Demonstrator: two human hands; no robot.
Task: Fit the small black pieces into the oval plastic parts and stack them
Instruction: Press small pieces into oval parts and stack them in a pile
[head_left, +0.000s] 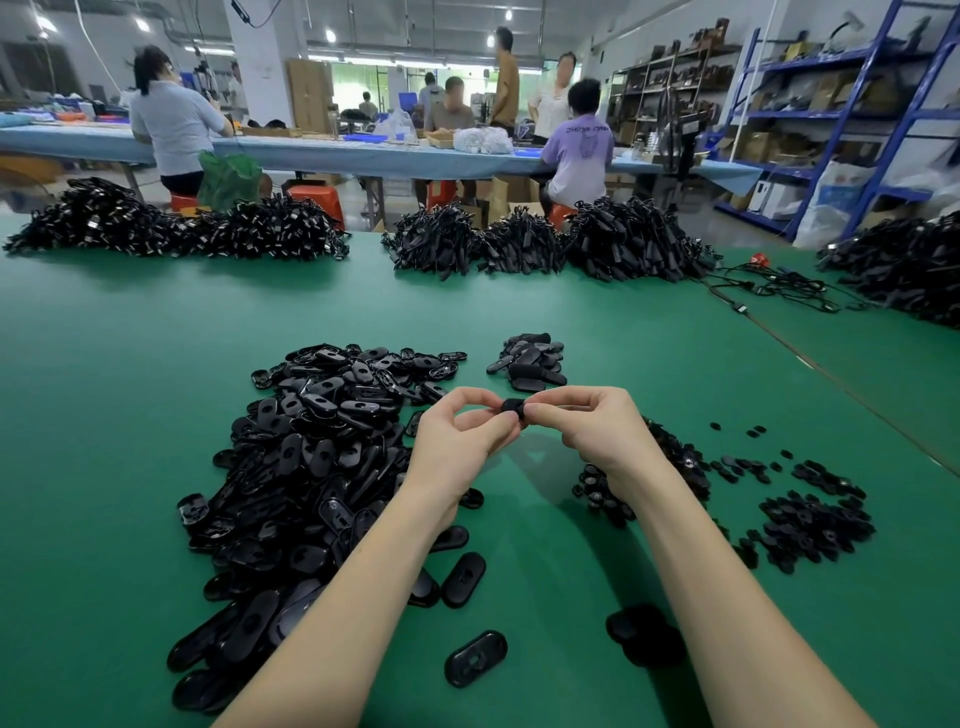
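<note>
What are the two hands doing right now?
Left hand: fingers pinch the black piece.
Right hand: fingers pinch the same black piece from the other side.

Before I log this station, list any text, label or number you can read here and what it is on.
"CHINA" then more letters too blurred to read: on the back of the purple T-shirt of a seated person at the far table.
Boxes on the blue shelving: print too small to read.
Black oval parts: no readable marking.
</note>
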